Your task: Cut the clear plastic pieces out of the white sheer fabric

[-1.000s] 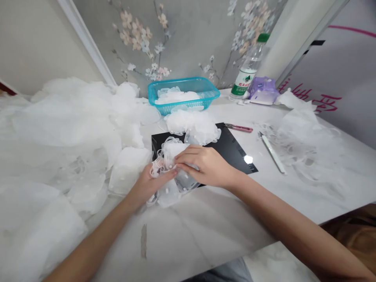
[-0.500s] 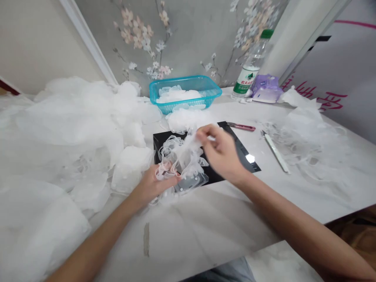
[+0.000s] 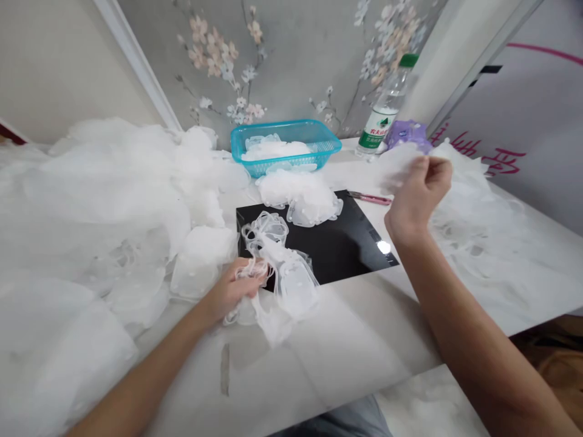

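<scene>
Presently, a sheer white beaded mesh piece [image 3: 295, 285] is gripped at its looped edge by the closed left hand [image 3: 234, 288], and is found lying across the near edge of a black mat [image 3: 350, 243]. The right hand [image 3: 419, 194] is raised well apart, closed on a wisp of white netting [image 3: 396, 164]; the loops remain bunched in the left fist.

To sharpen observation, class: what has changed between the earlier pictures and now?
The right hand has left the black mat and risen up and rightward, its fist gripping a white sheer scrap. The left hand keeps hold of the looped white netting, now more spread out. The teal basket and water bottle stayed put.
</scene>
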Demonstrator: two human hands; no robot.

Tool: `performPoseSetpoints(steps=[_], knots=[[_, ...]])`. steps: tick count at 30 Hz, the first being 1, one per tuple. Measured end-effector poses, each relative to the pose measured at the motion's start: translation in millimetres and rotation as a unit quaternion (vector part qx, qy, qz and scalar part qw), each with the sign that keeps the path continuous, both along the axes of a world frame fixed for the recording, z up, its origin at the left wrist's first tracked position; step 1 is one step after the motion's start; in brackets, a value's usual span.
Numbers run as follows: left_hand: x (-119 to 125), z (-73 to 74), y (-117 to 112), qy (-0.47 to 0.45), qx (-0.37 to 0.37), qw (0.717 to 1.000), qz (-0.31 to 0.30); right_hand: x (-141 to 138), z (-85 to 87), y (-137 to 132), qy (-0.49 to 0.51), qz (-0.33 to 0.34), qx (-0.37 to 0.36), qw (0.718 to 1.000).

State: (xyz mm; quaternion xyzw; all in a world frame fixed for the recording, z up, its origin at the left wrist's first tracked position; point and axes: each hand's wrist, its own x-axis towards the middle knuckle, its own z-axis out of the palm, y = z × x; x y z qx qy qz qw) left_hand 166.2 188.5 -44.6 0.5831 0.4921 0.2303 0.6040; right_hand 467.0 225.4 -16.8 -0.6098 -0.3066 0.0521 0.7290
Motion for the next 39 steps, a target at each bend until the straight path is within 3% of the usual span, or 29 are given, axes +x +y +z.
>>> performPoseSetpoints(steps=[2, 4, 6, 9, 12, 14, 16, 19, 23, 26, 31, 39], knots=[[0.4, 0.0, 1.9, -0.036, 0.005, 0.999, 0.005, 5.4, -7.8, 4.5, -0.128, 0.023, -0.050, 0.990], [2.5, 2.6, 4.2, -0.068, 0.011, 0.998, 0.003, -1.6, -16.1, 6.1, -0.282, 0.091, -0.128, 0.946], [5.0, 7.2, 6.2, -0.082, 0.026, 0.996, -0.002, -20.3, -20.1, 2.3, -0.380, 0.140, -0.154, 0.901], [7.9, 14.8, 7.2, -0.103, 0.068, 0.992, 0.010, -57.9, -14.9, -14.5, -0.359, 0.232, -0.164, 0.889], [9.4, 18.6, 6.3, -0.124, 0.055, 0.990, 0.044, -87.0, -6.4, -33.3, -0.248, 0.443, -0.261, 0.821], [10.5, 18.1, 5.5, -0.138, 0.028, 0.988, 0.062, -95.7, -3.6, -39.2, -0.167, 0.514, -0.264, 0.799], [12.4, 16.2, 5.0, -0.142, 0.018, 0.986, 0.080, -96.5, -2.2, -39.2, -0.096, 0.519, -0.236, 0.816], [15.8, 12.8, 4.8, -0.124, 0.031, 0.984, 0.123, -90.3, 1.0, -35.1, -0.058, 0.473, -0.224, 0.850], [16.2, 8.8, 3.7, -0.115, 0.037, 0.985, 0.124, -86.7, 3.1, -35.8, -0.176, 0.413, -0.170, 0.877], [13.8, 6.9, 0.4, -0.057, 0.022, 0.993, 0.101, -90.1, -0.6, -40.0, -0.314, 0.427, -0.108, 0.841], [15.7, 7.8, -3.1, 0.028, 0.024, 0.989, 0.141, -94.3, -7.5, -41.8, -0.491, 0.427, -0.088, 0.754], [22.6, 12.3, -3.8, 0.052, 0.140, 0.979, 0.138, -101.2, -7.3, -45.4, -0.561, 0.360, -0.131, 0.734]])
